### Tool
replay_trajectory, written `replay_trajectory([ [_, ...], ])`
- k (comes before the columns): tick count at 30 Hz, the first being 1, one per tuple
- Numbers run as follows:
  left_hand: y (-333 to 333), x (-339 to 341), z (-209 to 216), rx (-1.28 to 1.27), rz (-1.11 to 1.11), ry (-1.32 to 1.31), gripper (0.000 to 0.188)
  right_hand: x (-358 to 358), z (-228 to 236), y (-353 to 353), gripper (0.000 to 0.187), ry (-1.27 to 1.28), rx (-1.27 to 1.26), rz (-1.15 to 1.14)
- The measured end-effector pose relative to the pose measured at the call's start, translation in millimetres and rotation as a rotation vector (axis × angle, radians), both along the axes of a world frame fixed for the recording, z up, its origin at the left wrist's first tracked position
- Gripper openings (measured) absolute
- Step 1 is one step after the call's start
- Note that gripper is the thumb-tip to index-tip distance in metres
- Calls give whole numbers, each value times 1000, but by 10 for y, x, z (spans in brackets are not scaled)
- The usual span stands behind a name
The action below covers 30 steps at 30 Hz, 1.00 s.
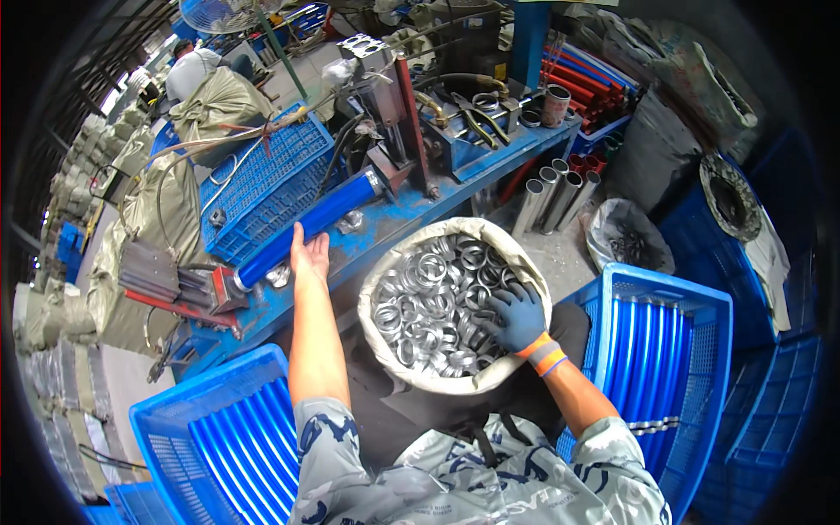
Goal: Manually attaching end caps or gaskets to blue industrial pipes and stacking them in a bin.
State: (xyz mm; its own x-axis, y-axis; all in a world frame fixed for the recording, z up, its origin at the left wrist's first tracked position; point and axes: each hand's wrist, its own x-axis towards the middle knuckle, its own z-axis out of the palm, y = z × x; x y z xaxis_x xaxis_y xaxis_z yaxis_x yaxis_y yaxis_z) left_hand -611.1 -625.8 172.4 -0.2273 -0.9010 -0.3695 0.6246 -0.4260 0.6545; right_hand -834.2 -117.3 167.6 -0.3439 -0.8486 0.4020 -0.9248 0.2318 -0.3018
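Note:
A shiny blue tube (pixel 322 215) lies slantwise in a bench fixture, its two ends between the fixture's end blocks. Against its near side rests my bare left hand (pixel 309 255), palm showing and fingers stretched out, not wrapped round the tube. A silver metal ring sits at the tube's upper end. In front of me stands a pale fabric sack (pixel 385 357) with a rolled rim, full of loose metal rings (pixel 430 302). My right hand (pixel 518 317), in a blue-grey glove with an orange cuff, lies on the rings at the sack's right side, fingers spread; the fingertips are partly among the rings.
Blue crates of blue tubes stand at left (pixel 157 429) and right (pixel 713 350). The blue workbench (pixel 376 229) carries a blue basket (pixel 280 166) and pliers (pixel 484 122). Bare metal tubes (pixel 553 199) and a small bag (pixel 626 229) stand beyond. Another person (pixel 192 72) sits far left.

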Motion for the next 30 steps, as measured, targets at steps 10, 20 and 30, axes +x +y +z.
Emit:
replay_trajectory([
  [10,314,72,580,12,-61,80,94,-113,-44,96,48,-62,28,-28],
  [20,184,-35,410,-93,-3,-64,88,-67,-28,99,45,-54,-26,-28],
  [30,-114,-122,46,66,-8,-230,109,-16,-108,-21,51,-48,4,-33],
])
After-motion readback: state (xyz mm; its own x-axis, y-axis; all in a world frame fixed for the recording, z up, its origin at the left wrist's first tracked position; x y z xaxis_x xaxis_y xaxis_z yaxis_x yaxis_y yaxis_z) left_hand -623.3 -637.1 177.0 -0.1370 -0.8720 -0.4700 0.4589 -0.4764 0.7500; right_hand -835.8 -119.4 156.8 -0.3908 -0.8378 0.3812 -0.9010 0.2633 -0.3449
